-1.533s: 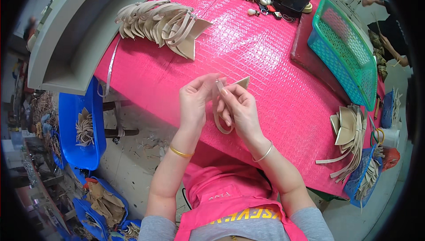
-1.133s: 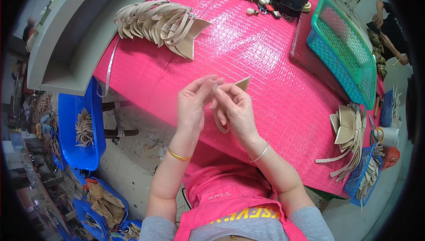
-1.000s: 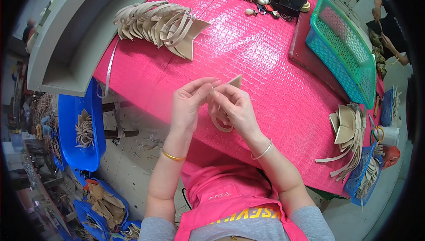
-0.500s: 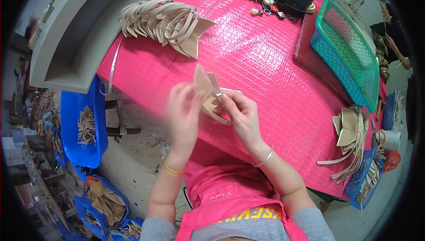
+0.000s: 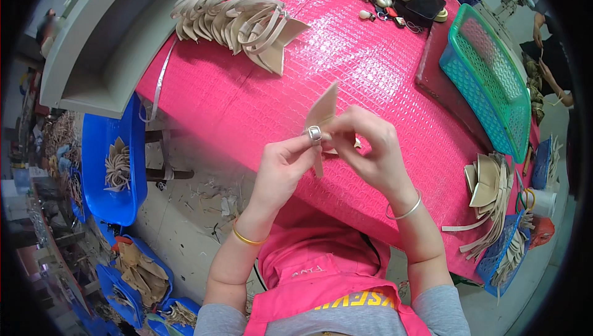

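— Whereabouts of the piece (image 5: 322,107)?
— Up between both hands, over the near part of the pink table (image 5: 364,89), pointed end upward, with a silver buckle (image 5: 315,133) facing the camera.
— And the grip?
— Left hand (image 5: 285,162): thumb and forefinger pinched together at the buckle's lower edge, apparently on the strap (image 5: 319,167), with a short length hanging below. Right hand (image 5: 372,147): thumb and forefinger bent in close, just right of the buckle; hard to tell whether on strap or piece.
— How far along with this one?
— Buckle at the strap, by the look. No telling whether threaded or fastened.
— Anything done elsewhere?
— Seemingly the pile (image 5: 241,27) of like pieces at the far left, with straps bent into loops.
— And left over?
— Probably the stack (image 5: 485,178) near the right edge, with loose straps (image 5: 488,231) trailing beside a blue basket (image 5: 489,267). No buckles discernible there.
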Demonstrator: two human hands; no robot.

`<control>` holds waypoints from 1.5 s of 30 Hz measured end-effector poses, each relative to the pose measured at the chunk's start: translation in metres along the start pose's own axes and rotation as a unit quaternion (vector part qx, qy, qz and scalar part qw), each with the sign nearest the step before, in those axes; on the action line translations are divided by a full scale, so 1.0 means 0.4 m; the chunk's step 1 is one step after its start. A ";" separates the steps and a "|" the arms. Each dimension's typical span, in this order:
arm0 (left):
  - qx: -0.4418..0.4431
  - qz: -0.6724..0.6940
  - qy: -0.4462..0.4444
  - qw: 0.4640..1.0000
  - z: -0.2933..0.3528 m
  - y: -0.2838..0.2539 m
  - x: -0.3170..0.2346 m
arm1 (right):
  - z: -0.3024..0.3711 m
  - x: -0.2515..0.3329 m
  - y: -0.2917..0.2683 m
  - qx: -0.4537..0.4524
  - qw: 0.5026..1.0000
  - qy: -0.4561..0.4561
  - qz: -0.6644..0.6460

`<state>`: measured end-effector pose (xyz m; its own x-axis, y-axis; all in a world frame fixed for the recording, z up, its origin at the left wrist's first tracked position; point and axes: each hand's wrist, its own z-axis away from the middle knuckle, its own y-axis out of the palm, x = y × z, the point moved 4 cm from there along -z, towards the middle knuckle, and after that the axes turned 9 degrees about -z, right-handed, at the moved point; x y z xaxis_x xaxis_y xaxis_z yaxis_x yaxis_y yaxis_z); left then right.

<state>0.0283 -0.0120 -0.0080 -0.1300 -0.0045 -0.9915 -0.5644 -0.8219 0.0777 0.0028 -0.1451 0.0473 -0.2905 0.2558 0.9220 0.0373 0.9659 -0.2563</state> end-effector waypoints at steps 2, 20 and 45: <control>-0.002 0.189 -0.075 0.979 0.005 0.007 -0.007 | 0.021 0.007 0.007 0.040 0.988 -0.139 0.052; -0.038 0.153 -0.040 0.987 0.016 0.016 -0.030 | 0.091 0.002 0.032 0.029 0.927 -0.311 0.209; -0.133 -0.190 0.053 0.971 0.044 -0.013 -0.071 | 0.075 -0.037 0.083 -0.153 0.800 0.246 -0.525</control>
<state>0.0205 0.0024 0.0215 0.1385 0.2811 -0.9496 -0.3233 -0.8935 -0.3116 -0.0204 -0.1183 0.0163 0.0927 -0.7909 0.6049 0.2742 0.6043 0.7481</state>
